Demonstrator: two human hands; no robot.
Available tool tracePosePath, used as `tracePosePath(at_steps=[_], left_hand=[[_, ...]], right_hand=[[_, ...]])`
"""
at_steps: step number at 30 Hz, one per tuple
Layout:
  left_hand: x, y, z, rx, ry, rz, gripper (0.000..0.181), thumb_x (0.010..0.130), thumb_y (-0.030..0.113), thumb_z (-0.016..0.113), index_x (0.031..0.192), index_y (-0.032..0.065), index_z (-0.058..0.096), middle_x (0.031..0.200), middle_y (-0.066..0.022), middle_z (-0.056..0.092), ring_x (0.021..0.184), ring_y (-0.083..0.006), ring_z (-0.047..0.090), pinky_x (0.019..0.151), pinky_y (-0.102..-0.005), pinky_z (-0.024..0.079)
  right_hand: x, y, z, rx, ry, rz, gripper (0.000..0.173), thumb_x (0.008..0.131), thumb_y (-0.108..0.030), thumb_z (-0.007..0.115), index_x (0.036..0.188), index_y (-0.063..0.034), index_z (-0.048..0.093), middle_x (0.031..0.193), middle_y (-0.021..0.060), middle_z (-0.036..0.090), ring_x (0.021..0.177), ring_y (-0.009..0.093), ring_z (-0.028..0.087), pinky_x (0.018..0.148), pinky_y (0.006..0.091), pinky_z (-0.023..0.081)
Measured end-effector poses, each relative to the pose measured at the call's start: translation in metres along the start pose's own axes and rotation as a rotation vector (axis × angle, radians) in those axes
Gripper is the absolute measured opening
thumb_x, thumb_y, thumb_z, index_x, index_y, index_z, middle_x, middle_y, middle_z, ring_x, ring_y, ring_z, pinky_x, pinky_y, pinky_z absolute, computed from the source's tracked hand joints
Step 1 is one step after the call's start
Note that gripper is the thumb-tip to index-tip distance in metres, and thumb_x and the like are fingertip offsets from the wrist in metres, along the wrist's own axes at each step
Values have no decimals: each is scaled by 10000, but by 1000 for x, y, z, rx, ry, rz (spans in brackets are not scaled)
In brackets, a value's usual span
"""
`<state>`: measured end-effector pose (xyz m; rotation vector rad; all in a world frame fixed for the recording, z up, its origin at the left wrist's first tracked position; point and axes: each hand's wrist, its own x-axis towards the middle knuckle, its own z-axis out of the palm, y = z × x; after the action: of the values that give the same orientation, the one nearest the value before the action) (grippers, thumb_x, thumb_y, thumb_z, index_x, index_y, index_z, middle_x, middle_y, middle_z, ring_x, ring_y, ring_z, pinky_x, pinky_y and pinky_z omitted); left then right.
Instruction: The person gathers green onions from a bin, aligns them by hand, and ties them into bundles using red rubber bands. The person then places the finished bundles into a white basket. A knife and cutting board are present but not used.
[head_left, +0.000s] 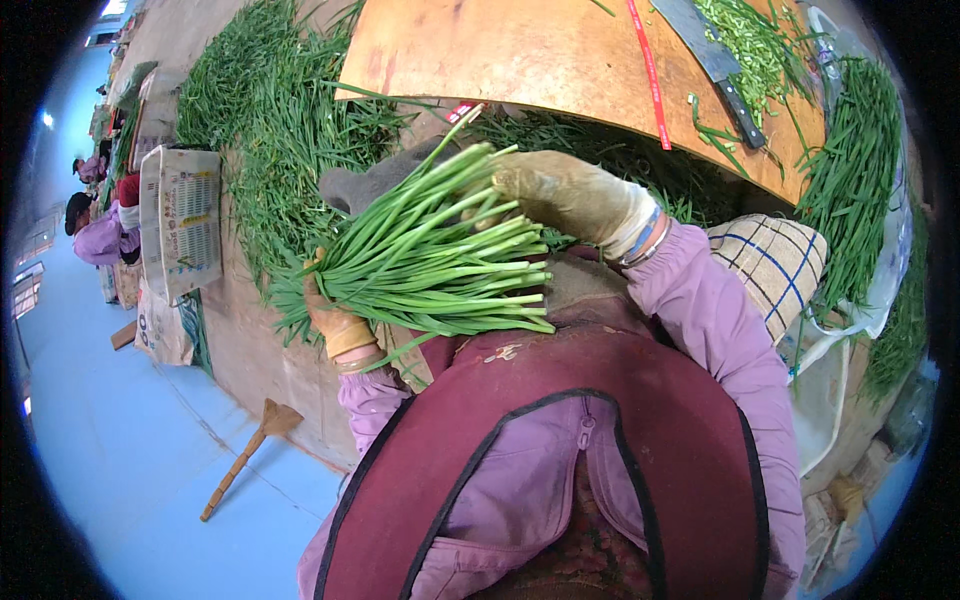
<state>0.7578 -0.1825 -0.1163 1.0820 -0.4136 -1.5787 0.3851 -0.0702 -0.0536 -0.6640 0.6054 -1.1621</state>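
A fanned bundle of long green stalks with pale cut ends, which look like garlic chives (427, 262), lies across my lap, stems towards the right. My left hand (330, 311), in a yellowish glove, grips the bundle at its leafy end. My right hand (570, 195), in a soiled glove, is at the upper stem ends; its fingertips are partly hidden among the stalks, so its hold is unclear. Beyond it is a wooden board (510, 52) bearing a cleaver (701, 45) with a black handle, a red strip (651, 75) and cut stem pieces (750, 67).
A large heap of loose greens (277, 127) covers the floor ahead and left. More greens (855, 187) lie on plastic at right, beside a checked cloth (772, 259). At left are a white plastic crate (180, 225), a broom (247, 457) and a person in purple (105, 232).
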Motion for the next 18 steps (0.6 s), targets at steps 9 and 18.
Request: tracePosePath(at_steps=[9, 18], left_hand=[[-7, 9, 3, -46, -280, 251, 319, 936, 333, 602, 1151, 100, 637, 1186, -89, 643, 1130, -254, 573, 1016, -450, 434], [-50, 54, 100, -232, -549, 217, 182, 876, 277, 679, 824, 162, 547, 912, -2, 629, 931, -188, 590, 945, -425, 436]], right_hand=[[-45, -36, -16, -1048, 541, -205, 157, 812, -72, 595, 900, -34, 720, 903, 140, 712, 873, 277, 677, 844, 358, 520], [13, -33, 3, -1263, 71, -359, 723, 876, -515, 640, 1377, -20, 476, 1357, 228, 521, 1269, 368, 492, 1079, 413, 380]])
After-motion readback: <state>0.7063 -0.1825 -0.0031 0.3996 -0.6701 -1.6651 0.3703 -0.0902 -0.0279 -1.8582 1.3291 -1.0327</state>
